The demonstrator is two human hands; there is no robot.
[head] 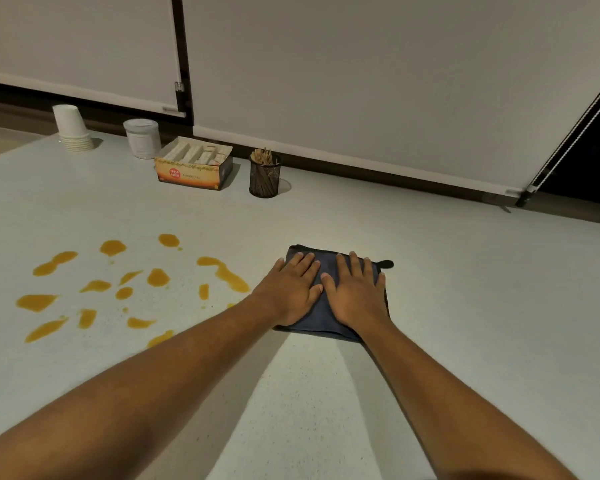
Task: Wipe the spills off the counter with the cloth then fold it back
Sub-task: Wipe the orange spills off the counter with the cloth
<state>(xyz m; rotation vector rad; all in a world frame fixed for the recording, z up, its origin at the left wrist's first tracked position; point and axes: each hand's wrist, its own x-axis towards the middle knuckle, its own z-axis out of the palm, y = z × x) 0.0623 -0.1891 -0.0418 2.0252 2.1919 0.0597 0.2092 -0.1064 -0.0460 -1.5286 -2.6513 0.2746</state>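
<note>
We've got both palms, left hand (293, 289) and right hand (355, 292), flat on the folded cloth (321, 315), orange spills (125, 289) just left on the counter (465, 289).

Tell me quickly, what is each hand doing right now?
Left hand: open, flat on the folded cloth, gripping nothing.
Right hand: open, flat on the same cloth, gripping nothing.

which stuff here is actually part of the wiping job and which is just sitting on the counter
Part of the job:
- folded dark cloth, under both flat palms
- orange spills, left of the cloth
- counter
- left hand, right hand

Just lying about, along the back edge:
- stack of paper cups
- white tub
- open tea box
- mesh pot of sticks
</note>
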